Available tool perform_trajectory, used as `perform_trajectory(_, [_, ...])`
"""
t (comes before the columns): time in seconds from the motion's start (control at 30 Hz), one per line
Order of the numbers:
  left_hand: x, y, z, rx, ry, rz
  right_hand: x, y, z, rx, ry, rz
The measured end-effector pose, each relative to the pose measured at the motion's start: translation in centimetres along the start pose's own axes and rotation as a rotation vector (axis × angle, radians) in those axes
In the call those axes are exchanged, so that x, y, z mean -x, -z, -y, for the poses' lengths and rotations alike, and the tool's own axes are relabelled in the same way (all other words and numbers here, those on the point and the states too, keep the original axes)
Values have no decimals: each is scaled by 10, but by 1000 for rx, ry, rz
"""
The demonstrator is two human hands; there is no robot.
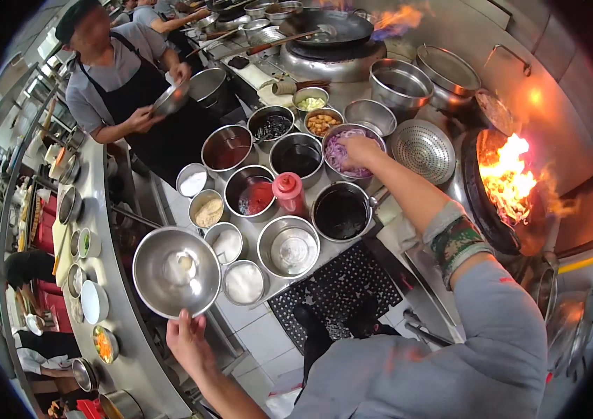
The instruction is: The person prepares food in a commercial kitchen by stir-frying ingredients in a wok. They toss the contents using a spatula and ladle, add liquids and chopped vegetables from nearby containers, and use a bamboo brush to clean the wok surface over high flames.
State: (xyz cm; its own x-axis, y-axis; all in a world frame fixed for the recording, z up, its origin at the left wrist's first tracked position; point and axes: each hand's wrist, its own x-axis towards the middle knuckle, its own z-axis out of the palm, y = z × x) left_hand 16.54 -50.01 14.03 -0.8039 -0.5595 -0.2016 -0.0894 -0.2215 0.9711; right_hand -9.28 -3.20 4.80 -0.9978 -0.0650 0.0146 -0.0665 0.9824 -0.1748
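My left hand [192,342] grips the near rim of a wide steel bowl [153,279], thumb on the edge. The bowl is tilted toward me and holds a little pale stuff at its bottom. My right arm stretches across the steel containers. My right hand [358,151] is down in a pot of sliced purple onion [335,155], its fingers curled in and partly hidden by the slices. Around the pot stand a container of brown fried pieces [322,124], a pot of dark liquid [296,159] and a red squeeze bottle [289,193].
Tall flames rise from a wok [481,192] beside my right arm. A perforated strainer [423,151] lies nearby. Another wok [326,31] sits on a far burner. A co-worker in a dark apron [164,140] holds a metal bowl [171,99]. A long steel counter [129,314] runs along my left.
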Motion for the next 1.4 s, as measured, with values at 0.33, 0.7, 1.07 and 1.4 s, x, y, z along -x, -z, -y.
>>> perform_trajectory(0.33, [6, -21, -1, -39, 68, 63, -6, 14, -28, -358, -10, -59])
perform_trajectory(0.7, [11, -163, 29, 15, 215, 491, 55, 77, -72, -1698, -273, -154])
perform_trajectory(1.07, [141, -398, 59, -188, 48, 1127, 326, 158, -300, 142, -503, -482])
perform_trajectory(1.4, [325, -546, 75, -338, -1312, 1017, 324, 202, -257, -399, -138, -656])
